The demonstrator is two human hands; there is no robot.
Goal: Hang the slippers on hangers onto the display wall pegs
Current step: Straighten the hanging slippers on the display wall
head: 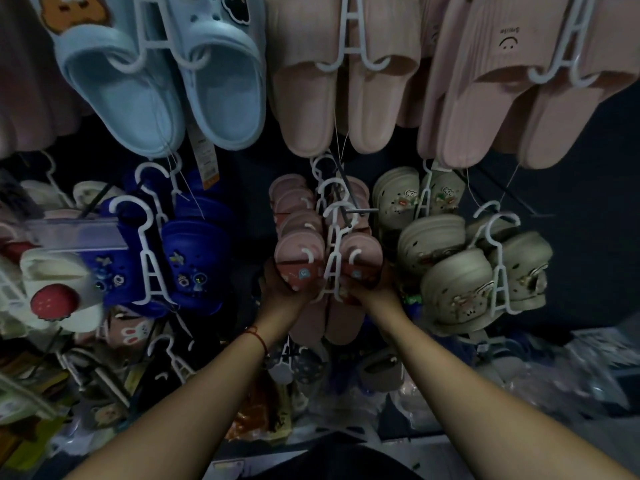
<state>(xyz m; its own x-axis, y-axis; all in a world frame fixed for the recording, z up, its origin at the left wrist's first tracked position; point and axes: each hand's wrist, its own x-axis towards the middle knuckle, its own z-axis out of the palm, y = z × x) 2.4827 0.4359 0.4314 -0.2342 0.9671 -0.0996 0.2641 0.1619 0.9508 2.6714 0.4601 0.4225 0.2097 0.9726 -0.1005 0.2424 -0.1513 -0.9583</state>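
Left hand [277, 289] and right hand [372, 287] each gripped one side of a pink slipper pair [301, 268] on a white hanger [334, 258], fingers curled around the slippers. The hanger hook sat at the metal peg [362, 211], in front of more pink pairs. Blue clogs [194, 261] hung left, beige clogs [457, 282] right.

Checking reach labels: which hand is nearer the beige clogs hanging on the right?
Right. The right hand grips the pink slippers just beside the beige clogs; the left hand holds the pair's far side.
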